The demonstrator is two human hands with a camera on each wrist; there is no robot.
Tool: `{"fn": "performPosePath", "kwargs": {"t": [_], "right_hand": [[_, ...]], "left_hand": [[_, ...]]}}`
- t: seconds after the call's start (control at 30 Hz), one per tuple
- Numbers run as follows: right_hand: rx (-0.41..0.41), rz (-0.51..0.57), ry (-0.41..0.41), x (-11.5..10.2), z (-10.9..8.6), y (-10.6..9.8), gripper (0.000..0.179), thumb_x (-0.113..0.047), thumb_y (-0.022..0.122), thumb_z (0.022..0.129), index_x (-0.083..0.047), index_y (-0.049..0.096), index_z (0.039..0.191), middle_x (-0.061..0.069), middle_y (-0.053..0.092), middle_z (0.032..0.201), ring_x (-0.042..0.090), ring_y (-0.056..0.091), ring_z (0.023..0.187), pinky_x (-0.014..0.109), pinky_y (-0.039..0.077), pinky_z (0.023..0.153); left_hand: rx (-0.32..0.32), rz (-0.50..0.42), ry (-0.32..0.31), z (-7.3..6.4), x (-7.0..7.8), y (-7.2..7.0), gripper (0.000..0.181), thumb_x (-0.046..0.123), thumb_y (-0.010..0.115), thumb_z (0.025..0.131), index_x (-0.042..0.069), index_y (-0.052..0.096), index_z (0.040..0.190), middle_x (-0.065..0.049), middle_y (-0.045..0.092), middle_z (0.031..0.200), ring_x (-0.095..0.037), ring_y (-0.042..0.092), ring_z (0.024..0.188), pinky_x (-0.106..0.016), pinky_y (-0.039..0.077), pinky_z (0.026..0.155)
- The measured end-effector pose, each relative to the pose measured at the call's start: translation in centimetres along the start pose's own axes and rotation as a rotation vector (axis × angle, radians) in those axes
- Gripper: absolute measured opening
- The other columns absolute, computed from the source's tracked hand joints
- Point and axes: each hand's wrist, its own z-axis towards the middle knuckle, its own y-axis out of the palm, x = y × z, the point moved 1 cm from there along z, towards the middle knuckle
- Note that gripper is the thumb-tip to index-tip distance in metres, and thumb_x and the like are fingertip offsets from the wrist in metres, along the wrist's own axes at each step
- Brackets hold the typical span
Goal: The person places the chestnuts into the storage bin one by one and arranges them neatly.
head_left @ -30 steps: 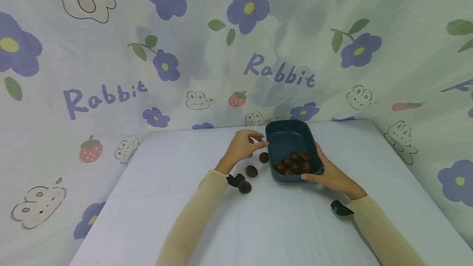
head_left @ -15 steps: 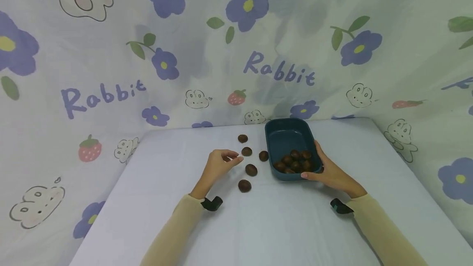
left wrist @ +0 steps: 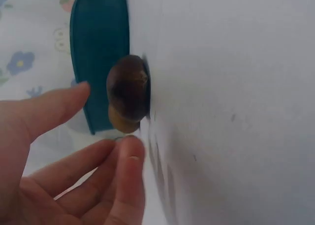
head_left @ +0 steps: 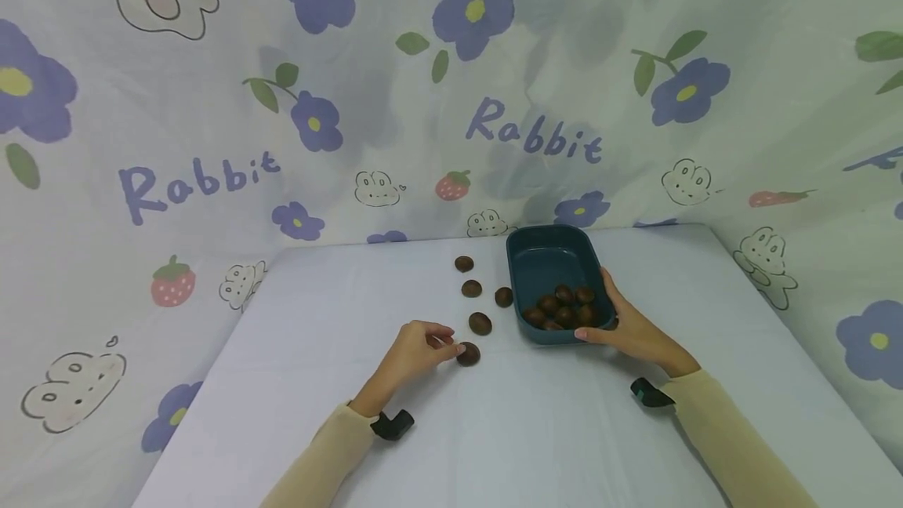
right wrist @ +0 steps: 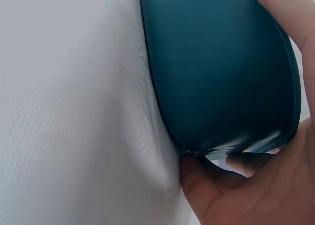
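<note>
My left hand (head_left: 416,353) is beside the nearest loose chestnut (head_left: 469,354). In the left wrist view, the thumb and fingers are spread apart with that brown, glossy chestnut (left wrist: 129,87) just beyond their tips; nothing is held. Farther back lie several more loose chestnuts, among them one chestnut (head_left: 480,324) close by and another chestnut (head_left: 504,297) next to the dish. My right hand (head_left: 631,333) grips the near right corner of a deep teal rectangular dish (head_left: 553,230), its thumb at the front wall. Several chestnuts (head_left: 564,315) are gathered in the near end of the dish.
A white cloth covers the table (head_left: 550,429). Behind it hangs a curtain (head_left: 395,139) printed with flowers and rabbits, meeting the table's back edge just beyond the dish.
My left hand has drawn back from beside the dish, leaving two chestnuts in view at the back, then moved toward the nearest chestnut. My right hand and the dish stay put.
</note>
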Motion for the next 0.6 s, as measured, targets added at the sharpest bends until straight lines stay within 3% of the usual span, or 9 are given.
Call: {"fn": "performPosePath", "kwargs": {"t": [0.17, 0.37, 0.6], "right_hand": [[0.005, 0.0, 0.001, 0.1, 0.0, 0.0, 0.128, -0.043, 0.08, 0.088, -0.032, -0.024, 0.162, 0.015, -0.013, 0.174, 0.056, 0.004, 0.157, 0.081, 0.019, 0.114], [0.001, 0.002, 0.006, -0.1, 0.0, 0.0, 0.128, -0.043, 0.08, 0.088, -0.033, -0.024, 0.161, 0.015, -0.014, 0.174, 0.057, 0.004, 0.157, 0.081, 0.019, 0.114], [0.0, 0.002, -0.001, -0.1, 0.0, 0.1, 0.128, -0.043, 0.08, 0.089, -0.025, -0.022, 0.163, 0.017, -0.014, 0.174, 0.058, 0.004, 0.156, 0.081, 0.02, 0.113]], "left_hand": [[-0.042, 0.034, 0.008, -0.5, 0.0, 0.5, 0.045, 0.031, 0.088, 0.081, 0.002, 0.077, 0.113, -0.005, 0.078, 0.099, -0.011, 0.069, 0.083, -0.024, 0.055, 0.07], [-0.04, 0.089, 0.056, -0.7, 0.4, 1.1, 0.047, 0.027, 0.091, 0.078, 0.0, 0.077, 0.113, -0.007, 0.076, 0.096, -0.009, 0.065, 0.076, -0.022, 0.052, 0.066], [-0.038, 0.179, 0.103, -0.7, 1.0, 1.7, 0.04, 0.022, 0.091, 0.079, 0.0, 0.077, 0.11, -0.005, 0.074, 0.092, -0.008, 0.059, 0.073, -0.021, 0.049, 0.063]]}}
